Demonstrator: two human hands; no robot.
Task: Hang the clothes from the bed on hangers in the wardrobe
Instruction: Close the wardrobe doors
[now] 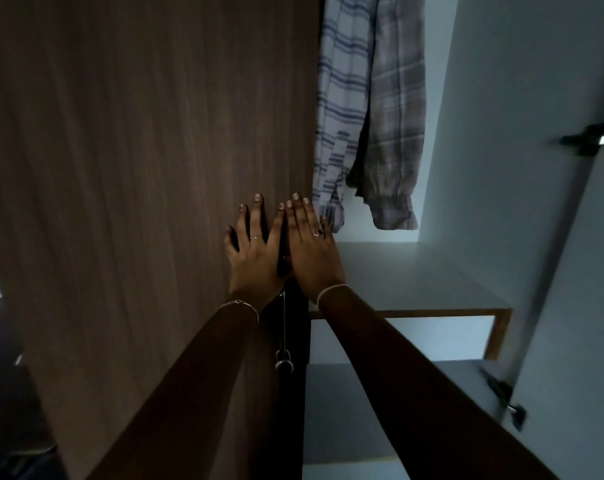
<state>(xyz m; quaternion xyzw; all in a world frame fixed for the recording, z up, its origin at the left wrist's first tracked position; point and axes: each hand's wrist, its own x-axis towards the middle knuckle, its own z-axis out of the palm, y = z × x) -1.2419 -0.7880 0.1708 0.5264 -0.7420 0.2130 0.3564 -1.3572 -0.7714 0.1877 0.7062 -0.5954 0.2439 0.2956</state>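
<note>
Dim white wardrobe interior (484, 133) here, blue-striped plaid shirt (342, 98) and brownish plaid shirt (397, 116) hanging side by side above a shelf (414, 271). Left hand (255, 251) and right hand (312, 251) lie flat on the brown wooden door (148, 168), fingers straight, holding nothing.

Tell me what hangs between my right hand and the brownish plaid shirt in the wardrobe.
In the head view, the lower sleeve of the blue-striped shirt hangs between the right hand and the brownish plaid shirt.
</note>
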